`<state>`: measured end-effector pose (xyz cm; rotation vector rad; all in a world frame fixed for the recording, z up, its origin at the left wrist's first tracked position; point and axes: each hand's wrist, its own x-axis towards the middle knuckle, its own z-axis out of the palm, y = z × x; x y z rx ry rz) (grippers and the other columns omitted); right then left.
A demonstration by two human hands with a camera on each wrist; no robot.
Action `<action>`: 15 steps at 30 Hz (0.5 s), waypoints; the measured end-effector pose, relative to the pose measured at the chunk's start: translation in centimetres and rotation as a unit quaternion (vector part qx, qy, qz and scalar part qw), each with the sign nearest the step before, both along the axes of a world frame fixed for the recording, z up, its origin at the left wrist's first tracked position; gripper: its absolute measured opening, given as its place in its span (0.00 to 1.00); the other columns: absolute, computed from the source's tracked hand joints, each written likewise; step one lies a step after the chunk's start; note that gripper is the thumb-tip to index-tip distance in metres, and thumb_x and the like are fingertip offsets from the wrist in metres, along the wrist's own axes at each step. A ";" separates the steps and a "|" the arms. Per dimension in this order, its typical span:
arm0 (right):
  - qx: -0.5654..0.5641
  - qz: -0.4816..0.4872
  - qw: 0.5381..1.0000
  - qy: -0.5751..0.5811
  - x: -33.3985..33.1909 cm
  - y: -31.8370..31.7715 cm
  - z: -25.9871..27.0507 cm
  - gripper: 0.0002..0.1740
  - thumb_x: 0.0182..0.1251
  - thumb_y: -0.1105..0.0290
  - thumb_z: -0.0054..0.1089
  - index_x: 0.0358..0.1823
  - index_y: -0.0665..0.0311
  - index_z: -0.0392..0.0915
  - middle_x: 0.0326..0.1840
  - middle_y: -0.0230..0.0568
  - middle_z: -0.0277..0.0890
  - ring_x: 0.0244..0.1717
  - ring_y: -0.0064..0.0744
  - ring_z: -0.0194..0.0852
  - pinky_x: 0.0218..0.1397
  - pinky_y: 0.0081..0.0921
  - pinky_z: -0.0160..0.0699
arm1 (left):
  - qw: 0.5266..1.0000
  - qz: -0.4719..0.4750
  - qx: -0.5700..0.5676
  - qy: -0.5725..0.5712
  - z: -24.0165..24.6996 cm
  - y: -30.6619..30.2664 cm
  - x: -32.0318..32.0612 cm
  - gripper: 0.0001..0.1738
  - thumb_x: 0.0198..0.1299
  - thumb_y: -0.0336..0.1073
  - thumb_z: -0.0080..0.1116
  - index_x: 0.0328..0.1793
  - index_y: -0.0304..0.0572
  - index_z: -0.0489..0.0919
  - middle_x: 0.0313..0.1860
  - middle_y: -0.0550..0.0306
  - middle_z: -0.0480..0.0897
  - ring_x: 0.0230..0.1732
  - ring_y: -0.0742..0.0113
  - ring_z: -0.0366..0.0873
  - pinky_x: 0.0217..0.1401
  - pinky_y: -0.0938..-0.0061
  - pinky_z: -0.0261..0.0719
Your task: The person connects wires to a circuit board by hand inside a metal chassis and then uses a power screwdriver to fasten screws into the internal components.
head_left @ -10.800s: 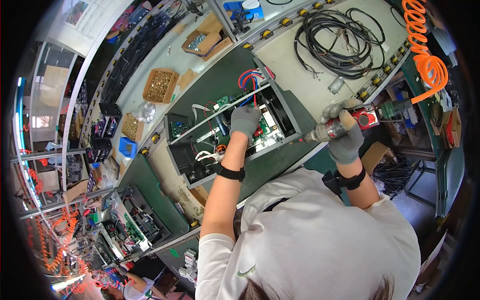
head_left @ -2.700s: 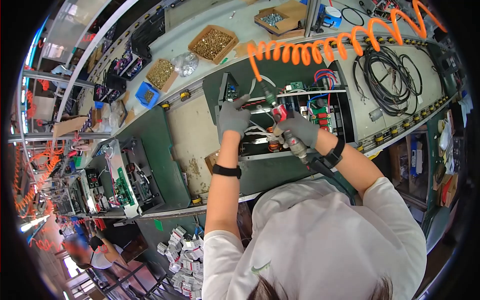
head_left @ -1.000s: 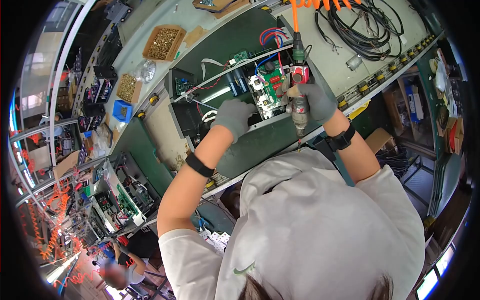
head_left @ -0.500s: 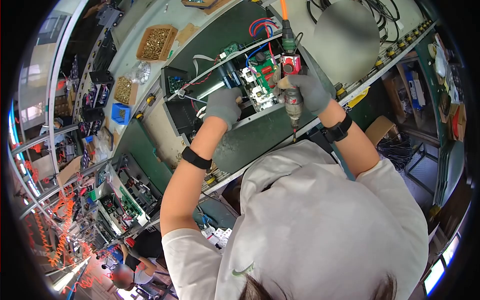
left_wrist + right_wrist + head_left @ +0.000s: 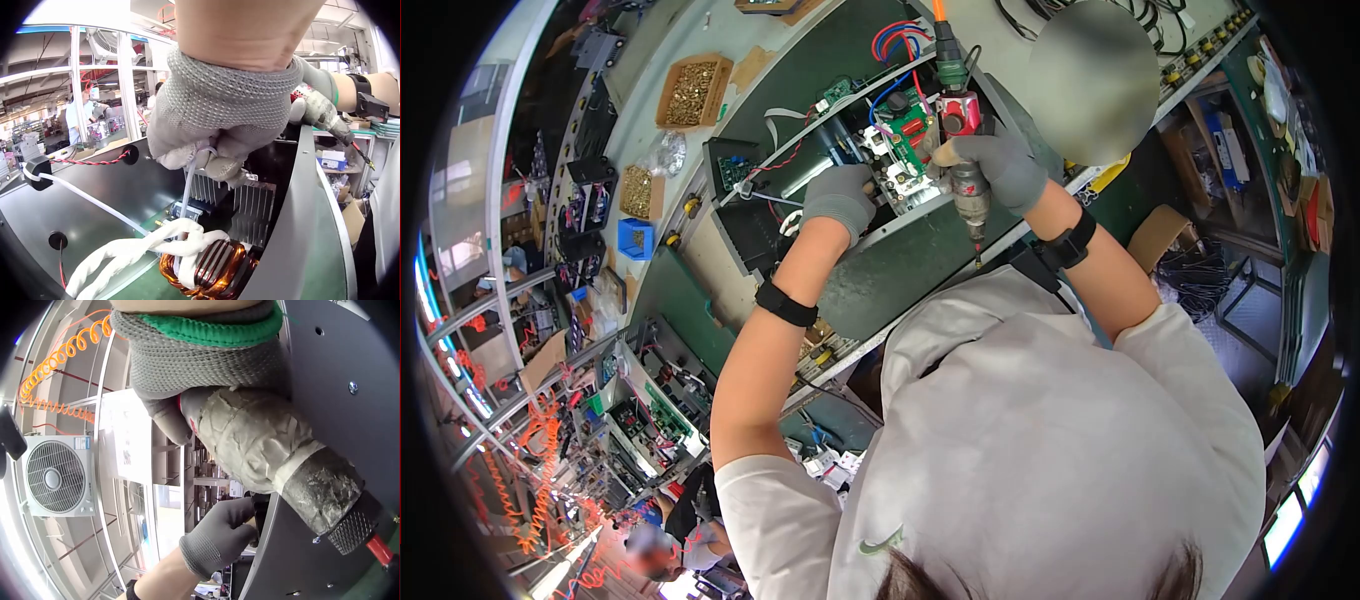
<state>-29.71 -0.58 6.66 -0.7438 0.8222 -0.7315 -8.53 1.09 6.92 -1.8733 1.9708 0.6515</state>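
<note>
My gloved left hand (image 5: 840, 200) is inside the open grey metal chassis (image 5: 294, 212), low over its front wall. In the left wrist view its fingers pinch a thin pale cable (image 5: 189, 181). Below them lie a copper-wound coil (image 5: 215, 269), thick white sleeved leads (image 5: 134, 253) and a finned heat sink (image 5: 255, 212). My gloved right hand (image 5: 1008, 172) grips a pneumatic screwdriver (image 5: 970, 200) by its taped body, at the chassis's right end. The bit points toward my body, past the front wall. A green circuit board (image 5: 908, 125) with red parts sits between the hands.
Beyond the chassis stand boxes of brass-coloured fasteners (image 5: 693, 92) and a small blue bin (image 5: 636, 240). An orange air hose (image 5: 939, 10) runs from the screwdriver. Another opened chassis (image 5: 650, 415) stands at left. A blurred round patch covers part of the right-hand bench.
Earlier my left hand was by the circuit board and the screwdriver lay sideways at right; later both hands were over the chassis's left half. Over the last second both hands barely shift.
</note>
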 end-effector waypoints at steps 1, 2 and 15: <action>0.002 -0.003 1.000 0.000 0.0 0.0 -0.2 0.12 0.49 0.68 0.61 0.36 0.65 0.76 0.30 0.38 0.77 0.27 0.26 0.77 0.28 0.23 0.78 | 1.000 0.002 0.000 -0.014 0.0 -0.1 0.0 0.11 0.52 0.36 0.57 0.41 0.46 0.82 0.39 0.46 0.83 0.46 0.48 0.80 0.49 0.62 0.77; -0.004 -0.003 1.000 -0.006 0.0 0.0 -0.5 0.12 0.49 0.68 0.61 0.35 0.66 0.76 0.30 0.38 0.77 0.27 0.27 0.77 0.28 0.23 0.78 | 1.000 0.001 -0.005 -0.006 -0.5 -0.1 0.0 0.11 0.52 0.37 0.57 0.41 0.46 0.82 0.40 0.47 0.83 0.45 0.48 0.80 0.48 0.62 0.77; -0.034 -0.077 0.985 -0.149 0.0 -1.2 2.3 0.12 0.50 0.73 0.56 0.37 0.69 0.75 0.33 0.44 0.77 0.31 0.32 0.78 0.33 0.25 0.78 | 0.997 0.070 -0.023 0.036 -2.4 0.7 -0.1 0.11 0.51 0.39 0.55 0.39 0.46 0.82 0.37 0.45 0.83 0.42 0.47 0.81 0.47 0.61 0.77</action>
